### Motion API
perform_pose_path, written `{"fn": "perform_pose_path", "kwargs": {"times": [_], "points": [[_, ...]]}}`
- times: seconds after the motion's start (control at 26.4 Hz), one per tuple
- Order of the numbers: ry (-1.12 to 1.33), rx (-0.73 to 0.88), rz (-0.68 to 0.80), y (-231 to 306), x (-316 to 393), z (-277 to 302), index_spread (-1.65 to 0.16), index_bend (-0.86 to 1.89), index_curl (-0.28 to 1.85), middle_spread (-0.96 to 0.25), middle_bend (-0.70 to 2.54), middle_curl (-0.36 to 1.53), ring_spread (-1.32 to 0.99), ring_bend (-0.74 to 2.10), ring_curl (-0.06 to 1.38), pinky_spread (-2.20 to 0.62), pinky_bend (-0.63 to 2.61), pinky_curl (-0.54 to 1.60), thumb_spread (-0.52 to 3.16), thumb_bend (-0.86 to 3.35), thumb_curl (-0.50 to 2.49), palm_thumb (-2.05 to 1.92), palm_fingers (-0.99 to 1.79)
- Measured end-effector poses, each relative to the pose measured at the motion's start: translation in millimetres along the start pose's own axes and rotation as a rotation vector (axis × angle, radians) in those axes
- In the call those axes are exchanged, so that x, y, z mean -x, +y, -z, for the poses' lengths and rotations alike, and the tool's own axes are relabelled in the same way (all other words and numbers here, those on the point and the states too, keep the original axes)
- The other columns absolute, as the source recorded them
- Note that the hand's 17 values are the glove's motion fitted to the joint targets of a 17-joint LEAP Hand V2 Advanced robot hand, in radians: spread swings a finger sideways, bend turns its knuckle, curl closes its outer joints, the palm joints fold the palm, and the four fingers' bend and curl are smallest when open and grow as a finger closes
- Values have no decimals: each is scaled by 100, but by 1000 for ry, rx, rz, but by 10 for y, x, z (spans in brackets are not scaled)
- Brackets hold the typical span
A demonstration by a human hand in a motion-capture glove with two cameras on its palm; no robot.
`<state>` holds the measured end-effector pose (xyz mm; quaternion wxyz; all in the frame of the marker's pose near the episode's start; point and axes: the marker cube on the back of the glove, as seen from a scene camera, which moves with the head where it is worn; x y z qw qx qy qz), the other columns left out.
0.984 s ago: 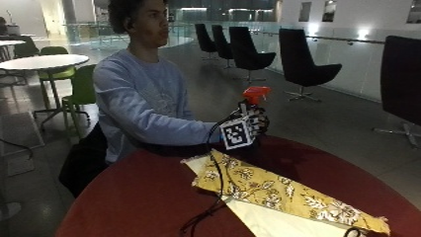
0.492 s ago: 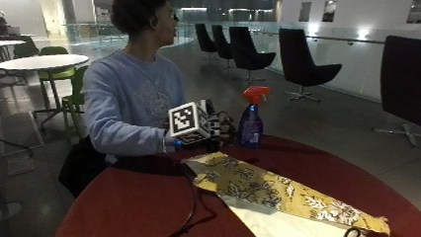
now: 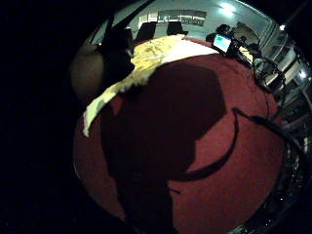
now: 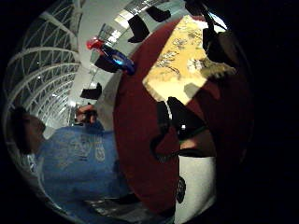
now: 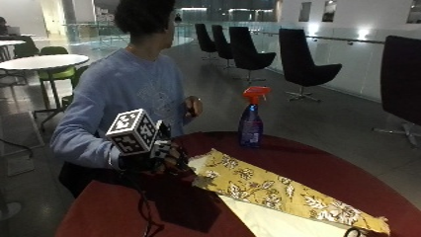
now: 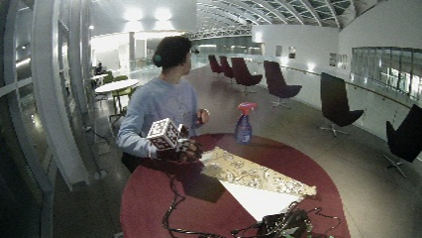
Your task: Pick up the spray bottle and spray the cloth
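My gloved right hand (image 5: 164, 157) hovered low over the red surface (image 5: 315, 168), fingers (image 5: 176, 159) loosely curled and holding nothing. The near end of the yellow floral cloth (image 5: 263, 187) lay just beside them. The spray bottle (image 5: 250, 123) stood upright well beyond, untouched, so I judged pickup and spraying both remained.

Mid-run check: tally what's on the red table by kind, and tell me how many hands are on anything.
Spray bottles: 1, the blue spray bottle with a red trigger, upright near the table's far edge.
Cloths: 1, the yellow floral cloth, spread flat.
Hands touching a task thing: 0; the gloved right hand hovers beside the cloth's near end, holding nothing.
Total things on the table: 2.
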<state>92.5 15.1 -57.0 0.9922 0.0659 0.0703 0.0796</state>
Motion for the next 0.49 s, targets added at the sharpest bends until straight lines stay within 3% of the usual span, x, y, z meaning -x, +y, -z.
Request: {"fn": "perform_pose_path", "kwargs": {"times": [0.49], "points": [[30,1,-7,83,-77,4,-26,18,38,-4,29,45,-3,37,37,22,13,22,110,-2,41,73,88]]}}
